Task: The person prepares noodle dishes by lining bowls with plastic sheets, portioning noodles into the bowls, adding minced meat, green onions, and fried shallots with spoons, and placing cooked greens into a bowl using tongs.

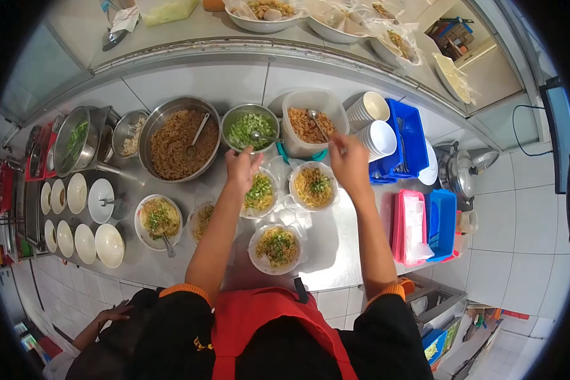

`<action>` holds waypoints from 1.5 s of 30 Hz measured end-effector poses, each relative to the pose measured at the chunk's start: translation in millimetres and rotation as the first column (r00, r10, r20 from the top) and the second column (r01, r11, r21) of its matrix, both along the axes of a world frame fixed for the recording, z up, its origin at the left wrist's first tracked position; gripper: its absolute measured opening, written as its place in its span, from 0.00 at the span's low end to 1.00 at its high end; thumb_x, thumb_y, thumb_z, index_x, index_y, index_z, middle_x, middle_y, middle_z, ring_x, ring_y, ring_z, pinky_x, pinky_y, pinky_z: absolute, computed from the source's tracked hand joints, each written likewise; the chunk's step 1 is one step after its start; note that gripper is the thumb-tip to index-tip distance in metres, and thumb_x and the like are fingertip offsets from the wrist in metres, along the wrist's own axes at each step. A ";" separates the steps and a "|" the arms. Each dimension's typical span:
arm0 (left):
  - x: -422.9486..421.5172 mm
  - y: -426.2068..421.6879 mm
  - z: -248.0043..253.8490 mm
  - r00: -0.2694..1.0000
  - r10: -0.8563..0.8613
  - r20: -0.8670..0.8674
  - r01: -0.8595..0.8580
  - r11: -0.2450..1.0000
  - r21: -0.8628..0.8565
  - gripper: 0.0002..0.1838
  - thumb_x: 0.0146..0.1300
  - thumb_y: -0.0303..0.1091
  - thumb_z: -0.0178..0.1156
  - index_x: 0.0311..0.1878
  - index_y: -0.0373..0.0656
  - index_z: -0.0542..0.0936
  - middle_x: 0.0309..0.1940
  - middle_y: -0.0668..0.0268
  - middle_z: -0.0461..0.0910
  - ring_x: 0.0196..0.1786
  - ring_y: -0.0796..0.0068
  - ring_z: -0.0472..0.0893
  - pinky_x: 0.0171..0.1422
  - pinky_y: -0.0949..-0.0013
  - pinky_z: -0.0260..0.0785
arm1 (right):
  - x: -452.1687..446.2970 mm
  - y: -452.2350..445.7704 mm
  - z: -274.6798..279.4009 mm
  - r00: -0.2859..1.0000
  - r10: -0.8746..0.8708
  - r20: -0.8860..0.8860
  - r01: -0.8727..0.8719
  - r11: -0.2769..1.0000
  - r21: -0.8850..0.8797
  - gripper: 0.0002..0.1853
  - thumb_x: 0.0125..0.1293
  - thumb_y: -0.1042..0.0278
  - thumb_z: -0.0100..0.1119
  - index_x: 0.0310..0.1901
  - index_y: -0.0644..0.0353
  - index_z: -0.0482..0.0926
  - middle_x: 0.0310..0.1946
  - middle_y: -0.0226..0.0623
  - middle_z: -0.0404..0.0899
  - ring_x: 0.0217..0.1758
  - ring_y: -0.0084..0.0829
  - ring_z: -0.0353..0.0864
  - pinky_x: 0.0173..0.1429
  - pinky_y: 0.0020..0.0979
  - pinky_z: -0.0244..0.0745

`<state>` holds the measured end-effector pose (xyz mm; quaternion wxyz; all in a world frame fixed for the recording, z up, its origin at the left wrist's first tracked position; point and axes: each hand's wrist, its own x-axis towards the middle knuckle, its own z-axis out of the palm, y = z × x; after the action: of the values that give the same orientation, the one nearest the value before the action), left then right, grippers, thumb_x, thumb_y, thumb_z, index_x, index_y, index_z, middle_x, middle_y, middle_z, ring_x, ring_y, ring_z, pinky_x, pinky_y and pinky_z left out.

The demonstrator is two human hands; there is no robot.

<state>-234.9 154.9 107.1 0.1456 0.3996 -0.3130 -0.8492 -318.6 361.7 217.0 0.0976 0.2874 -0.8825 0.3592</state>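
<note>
Left grip [242, 170] by my chopped greens [244, 131], right grip [349, 158] near the brown topping [301, 126], can't tell if closed; best move high, clear of noodles [277, 248] on the worktop [329, 256].

You have one meat basin [182, 102], with one spoon [199, 133] in it. Left of the basin and nearer you, count eight white bowls [109, 245]. Nearer you, from in front of it rightward, you have five noodle servings [277, 248]. To its right: one scallion bowl [250, 107], one plastic tub [305, 149], two stacks of white containers [381, 138].
</note>
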 end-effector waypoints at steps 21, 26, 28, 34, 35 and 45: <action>-39.7 55.9 58.0 0.905 -0.387 -0.178 0.288 0.864 -0.413 0.12 0.55 0.22 0.58 0.38 0.43 0.65 0.46 0.62 0.56 0.53 0.63 0.70 0.38 0.54 0.84 | -66.6 -40.5 -0.6 0.975 0.125 -0.182 0.006 0.808 0.590 0.05 0.52 0.80 0.55 0.32 0.65 0.76 0.36 0.51 0.78 0.40 0.50 0.80 0.45 0.41 0.77; 35.7 80.2 126.4 0.856 -0.373 -0.358 0.182 0.865 -0.467 0.12 0.60 0.21 0.53 0.44 0.45 0.64 0.47 0.60 0.70 0.48 0.61 0.78 0.43 0.55 0.83 | 3.6 -23.6 72.2 0.980 0.105 -0.167 -0.035 0.926 0.376 0.08 0.48 0.83 0.52 0.33 0.70 0.77 0.35 0.57 0.76 0.39 0.55 0.78 0.45 0.46 0.74; 34.3 78.8 137.1 0.867 -0.349 -0.356 0.262 0.926 -0.271 0.15 0.60 0.19 0.52 0.47 0.46 0.63 0.48 0.58 0.74 0.47 0.63 0.80 0.43 0.56 0.83 | 7.2 -22.6 74.3 0.976 0.142 -0.168 -0.074 0.931 0.357 0.11 0.48 0.84 0.51 0.34 0.72 0.78 0.35 0.58 0.76 0.39 0.56 0.78 0.45 0.47 0.74; 80.6 96.4 141.3 0.913 -0.256 -0.317 0.104 0.899 -0.426 0.15 0.59 0.20 0.54 0.47 0.43 0.63 0.48 0.56 0.73 0.50 0.64 0.79 0.40 0.56 0.84 | 40.2 -23.0 82.3 0.982 0.126 -0.143 -0.051 0.899 0.436 0.10 0.48 0.83 0.52 0.33 0.71 0.79 0.35 0.55 0.78 0.38 0.53 0.80 0.44 0.46 0.76; 85.9 96.0 142.3 0.920 -0.219 -0.325 0.052 0.891 -0.451 0.16 0.59 0.20 0.54 0.47 0.43 0.63 0.48 0.56 0.73 0.50 0.64 0.78 0.40 0.56 0.84 | 45.7 -29.6 82.5 0.980 0.160 -0.116 -0.090 0.885 0.456 0.09 0.48 0.82 0.52 0.32 0.71 0.79 0.35 0.54 0.79 0.38 0.53 0.80 0.44 0.46 0.76; 190.3 58.7 135.3 0.893 0.227 -0.388 -0.420 0.729 -0.541 0.16 0.56 0.19 0.58 0.45 0.40 0.66 0.55 0.62 0.55 0.63 0.67 0.65 0.42 0.68 0.84 | 96.7 -149.1 49.6 0.350 0.614 0.707 -0.709 0.667 -0.229 0.05 0.55 0.76 0.59 0.33 0.65 0.83 0.23 0.30 0.78 0.23 0.21 0.74 0.25 0.27 0.70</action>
<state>-44.6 213.6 242.4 0.4592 0.2481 -0.4698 -0.7119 -221.9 212.6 266.6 -0.4372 0.4530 -0.6676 0.3975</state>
